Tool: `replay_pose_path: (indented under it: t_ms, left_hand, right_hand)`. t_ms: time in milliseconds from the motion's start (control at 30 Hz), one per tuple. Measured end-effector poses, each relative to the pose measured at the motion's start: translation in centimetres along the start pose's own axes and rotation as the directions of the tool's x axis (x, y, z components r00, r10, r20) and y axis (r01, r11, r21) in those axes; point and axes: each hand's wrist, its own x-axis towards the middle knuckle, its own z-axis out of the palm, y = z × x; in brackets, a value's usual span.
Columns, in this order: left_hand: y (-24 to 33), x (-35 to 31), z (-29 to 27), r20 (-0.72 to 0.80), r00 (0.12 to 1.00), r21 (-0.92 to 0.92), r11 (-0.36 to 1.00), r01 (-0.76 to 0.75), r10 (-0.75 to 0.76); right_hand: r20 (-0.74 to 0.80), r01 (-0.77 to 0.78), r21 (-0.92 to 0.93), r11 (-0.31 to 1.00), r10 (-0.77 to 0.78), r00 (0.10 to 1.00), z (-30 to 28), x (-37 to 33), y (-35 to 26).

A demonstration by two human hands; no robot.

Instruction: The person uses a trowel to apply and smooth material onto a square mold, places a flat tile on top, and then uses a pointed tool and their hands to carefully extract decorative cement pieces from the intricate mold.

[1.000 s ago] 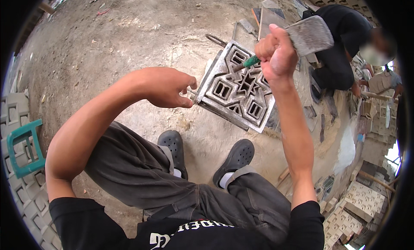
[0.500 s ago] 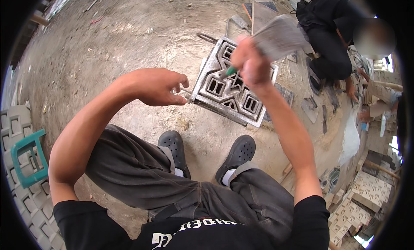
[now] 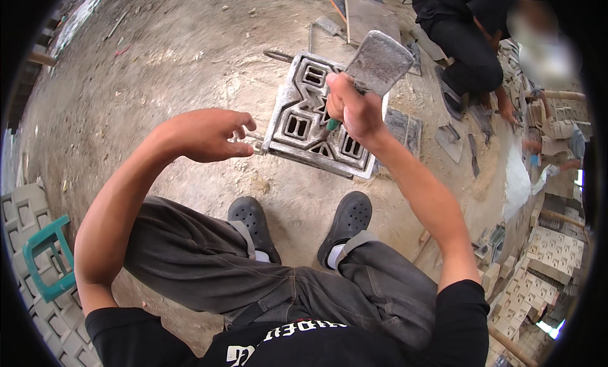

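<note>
1. Metal mould (image 3: 316, 117), square w/ patterned openings, lies flat on sandy ground (image 3: 158, 63), just ahead of the black clogs (image 3: 345, 224).
2. Left hand (image 3: 209, 134) pinches the small handle (image 3: 253, 139) at mould's near-left corner.
3. Right hand (image 3: 351, 107) fisted round a green-handled trowel (image 3: 379, 64), blade up, over mould's middle.
4. Another person (image 3: 465, 31) crouches at far right.

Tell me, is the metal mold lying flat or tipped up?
Flat: the metal mold lies on the ground, cut-outs facing up.

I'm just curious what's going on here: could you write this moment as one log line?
left hand: grips handle of metal mould | right hand: holds trowel over mould | mould: on sandy ground | another person: crouched behind
</note>
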Motion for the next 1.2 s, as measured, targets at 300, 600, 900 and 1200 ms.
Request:
replay_pose_path:
  t_ms: [300, 600, 900, 1200]
  left_hand:
    - [1.2, 0.0, -0.1, 0.015, 1.0, -0.045, 0.999, 0.012, -0.011]
    - [1.1, 0.4, -0.1, 0.009, 1.0, -0.033, 0.999, -0.006, 0.006]
    - [1.3, 0.6, -0.5, 0.005, 1.0, -0.018, 1.0, 0.018, -0.018]
    - [1.6, 1.0, -0.8, -0.018, 1.0, -0.037, 0.999, 0.015, -0.015]
  right_hand:
    - [0.009, 0.086, 0.032, 0.996, -0.086, 0.996, -2.7, -1.2, -1.0]
    - [0.023, 0.096, 0.155, 0.983, -0.101, 0.995, -2.9, -3.0, -5.2]
    - [-0.055, 0.114, 0.041, 0.993, -0.111, 0.992, -6.1, -3.4, -3.3]
    - [-0.083, -0.062, -0.015, 0.998, 0.06, 0.995, -6.8, -5.2, -2.3]
